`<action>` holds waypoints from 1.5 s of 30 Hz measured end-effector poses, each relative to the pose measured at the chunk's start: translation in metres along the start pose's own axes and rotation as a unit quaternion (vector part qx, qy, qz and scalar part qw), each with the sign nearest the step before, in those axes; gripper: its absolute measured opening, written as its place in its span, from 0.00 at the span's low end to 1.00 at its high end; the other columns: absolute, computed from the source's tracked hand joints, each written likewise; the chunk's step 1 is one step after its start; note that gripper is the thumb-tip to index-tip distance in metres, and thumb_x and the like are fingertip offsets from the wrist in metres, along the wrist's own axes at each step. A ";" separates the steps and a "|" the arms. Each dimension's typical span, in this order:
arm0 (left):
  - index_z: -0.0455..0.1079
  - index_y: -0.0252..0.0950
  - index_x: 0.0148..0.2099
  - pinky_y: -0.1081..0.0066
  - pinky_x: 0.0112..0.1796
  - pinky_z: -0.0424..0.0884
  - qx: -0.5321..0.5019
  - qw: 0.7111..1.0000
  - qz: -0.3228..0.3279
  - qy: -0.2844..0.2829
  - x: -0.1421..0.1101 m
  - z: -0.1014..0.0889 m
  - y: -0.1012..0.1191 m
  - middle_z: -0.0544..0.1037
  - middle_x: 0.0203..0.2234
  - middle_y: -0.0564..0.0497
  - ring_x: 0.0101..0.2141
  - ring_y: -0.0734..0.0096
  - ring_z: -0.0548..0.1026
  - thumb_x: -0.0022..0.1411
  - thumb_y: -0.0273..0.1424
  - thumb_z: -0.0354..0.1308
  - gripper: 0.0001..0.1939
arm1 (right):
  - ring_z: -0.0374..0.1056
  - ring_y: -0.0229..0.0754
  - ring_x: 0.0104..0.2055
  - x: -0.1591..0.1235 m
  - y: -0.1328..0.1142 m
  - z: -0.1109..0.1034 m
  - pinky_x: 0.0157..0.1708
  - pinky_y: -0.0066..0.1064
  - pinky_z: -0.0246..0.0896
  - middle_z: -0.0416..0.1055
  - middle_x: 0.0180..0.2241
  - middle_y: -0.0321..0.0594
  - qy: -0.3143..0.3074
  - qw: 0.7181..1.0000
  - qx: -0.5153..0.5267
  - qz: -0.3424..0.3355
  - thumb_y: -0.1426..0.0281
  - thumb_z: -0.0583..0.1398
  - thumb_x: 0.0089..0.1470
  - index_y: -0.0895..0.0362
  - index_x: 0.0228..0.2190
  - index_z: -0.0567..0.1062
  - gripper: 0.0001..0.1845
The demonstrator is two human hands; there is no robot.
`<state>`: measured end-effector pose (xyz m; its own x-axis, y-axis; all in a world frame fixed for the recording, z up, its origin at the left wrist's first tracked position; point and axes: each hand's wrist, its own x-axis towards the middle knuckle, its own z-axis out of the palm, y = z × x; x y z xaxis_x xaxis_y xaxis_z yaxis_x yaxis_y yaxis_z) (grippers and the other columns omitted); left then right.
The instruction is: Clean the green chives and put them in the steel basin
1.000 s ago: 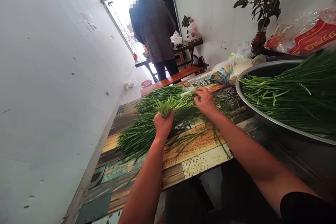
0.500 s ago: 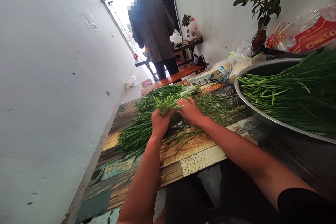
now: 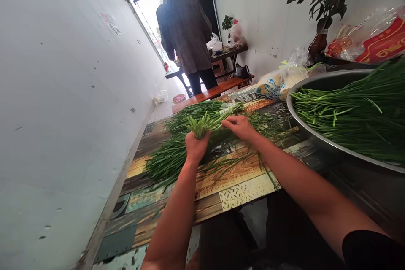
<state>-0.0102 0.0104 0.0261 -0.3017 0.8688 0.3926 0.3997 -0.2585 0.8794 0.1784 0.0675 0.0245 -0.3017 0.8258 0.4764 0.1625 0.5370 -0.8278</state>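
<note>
My left hand (image 3: pixel 198 145) is wrapped around a bunch of green chives (image 3: pixel 200 126), their pale cut stem ends pointing up above the fist. Just right of it, my right hand (image 3: pixel 238 126) is closed in a pinch at thin chive stalks beside the bunch; how many it holds is hidden. A few long blades (image 3: pixel 267 171) hang below the right wrist. Beneath and beyond both hands lie a heap of loose chives (image 3: pixel 167 158) and a tied bundle with a clear wrap (image 3: pixel 229 109). Scattered trimmings (image 3: pixel 268 122) lie to the right.
A large metal basin (image 3: pixel 299 120) full of chives stands at the right. Behind it are a plastic bag (image 3: pixel 275 82) and a plant in a brown bottle (image 3: pixel 318 44). The patterned table (image 3: pixel 202 213) runs beside a white wall. A person (image 3: pixel 186 38) stands with back turned beyond a bench (image 3: pixel 218 88).
My right hand has moved slightly right, away from the left fist, its fingers now pinched. Blades now hang below the right wrist. The left hand keeps its hold on the bunch.
</note>
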 end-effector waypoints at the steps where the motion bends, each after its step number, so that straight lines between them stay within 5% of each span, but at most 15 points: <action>1: 0.78 0.34 0.34 0.69 0.39 0.71 0.002 1.000 0.003 -0.023 0.000 0.000 -0.001 0.81 0.29 0.49 0.35 0.65 0.77 0.49 0.35 0.68 0.11 | 0.68 0.38 0.29 0.000 -0.002 0.000 0.32 0.28 0.60 0.76 0.24 0.38 -0.002 1.000 0.023 0.014 0.59 0.59 0.55 0.59 0.23 0.79 0.19; 8: 0.78 0.32 0.35 0.69 0.37 0.71 0.005 0.999 -0.009 -0.037 0.000 0.000 -0.003 0.80 0.28 0.50 0.31 0.67 0.75 0.50 0.37 0.67 0.14 | 0.65 0.35 0.23 0.000 -0.011 0.008 0.24 0.27 0.61 0.73 0.22 0.36 -0.019 0.982 0.144 0.120 0.53 0.61 0.49 0.58 0.22 0.75 0.20; 13: 0.77 0.32 0.34 0.69 0.37 0.71 -0.022 0.999 -0.023 -0.038 0.002 0.001 -0.006 0.80 0.28 0.50 0.31 0.68 0.75 0.47 0.38 0.69 0.15 | 0.57 0.31 0.19 -0.002 -0.013 0.017 0.19 0.25 0.51 0.64 0.16 0.30 -0.017 0.981 0.142 0.132 0.57 0.66 0.41 0.58 0.19 0.72 0.17; 19: 0.77 0.32 0.33 0.71 0.35 0.69 -0.010 0.999 -0.017 -0.049 0.001 0.000 -0.003 0.79 0.27 0.51 0.29 0.70 0.73 0.46 0.38 0.70 0.16 | 0.58 0.31 0.18 -0.003 -0.012 0.024 0.18 0.26 0.51 0.66 0.17 0.30 -0.022 0.944 0.262 0.202 0.60 0.67 0.34 0.58 0.20 0.72 0.16; 27: 0.78 0.32 0.33 0.70 0.33 0.69 0.006 0.997 -0.018 -0.081 0.000 0.000 0.001 0.79 0.26 0.51 0.28 0.71 0.73 0.47 0.38 0.69 0.15 | 0.54 0.29 0.18 -0.002 -0.016 0.017 0.19 0.25 0.45 0.61 0.14 0.27 -0.035 0.956 0.236 0.169 0.63 0.68 0.36 0.59 0.23 0.74 0.13; 31: 0.77 0.33 0.33 0.70 0.33 0.69 0.013 0.998 -0.025 -0.064 0.000 0.000 0.003 0.79 0.26 0.51 0.28 0.70 0.73 0.47 0.37 0.69 0.13 | 0.54 0.28 0.19 0.003 -0.016 0.009 0.19 0.24 0.48 0.61 0.16 0.27 0.034 0.916 0.356 0.181 0.59 0.71 0.32 0.57 0.21 0.70 0.21; 36: 0.77 0.33 0.32 0.69 0.34 0.69 0.010 0.998 -0.034 -0.050 0.000 0.001 0.001 0.79 0.26 0.51 0.28 0.70 0.73 0.47 0.36 0.69 0.13 | 0.50 0.28 0.19 0.010 -0.010 -0.012 0.17 0.23 0.44 0.54 0.16 0.25 0.120 0.896 0.378 0.201 0.57 0.74 0.29 0.55 0.19 0.60 0.29; 41: 0.77 0.33 0.31 0.70 0.33 0.68 0.002 0.998 -0.038 -0.043 0.001 0.001 -0.002 0.78 0.24 0.52 0.27 0.70 0.72 0.45 0.36 0.69 0.13 | 0.45 0.29 0.17 0.009 -0.003 -0.017 0.16 0.26 0.39 0.49 0.14 0.25 0.159 0.937 0.227 0.214 0.50 0.67 0.41 0.53 0.17 0.55 0.29; 45: 0.77 0.32 0.32 0.69 0.34 0.69 0.001 0.999 -0.036 -0.036 0.001 0.002 -0.001 0.79 0.25 0.51 0.28 0.69 0.73 0.46 0.37 0.69 0.14 | 0.52 0.30 0.21 0.002 -0.010 -0.011 0.22 0.26 0.47 0.61 0.18 0.29 0.054 0.987 0.062 0.140 0.58 0.66 0.39 0.56 0.21 0.68 0.17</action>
<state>-0.0089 0.0119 0.0251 -0.2661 0.9134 0.3079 0.3813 -0.1936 0.9039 0.1863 0.0659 0.0371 -0.1580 0.9560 0.2472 0.1070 0.2655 -0.9582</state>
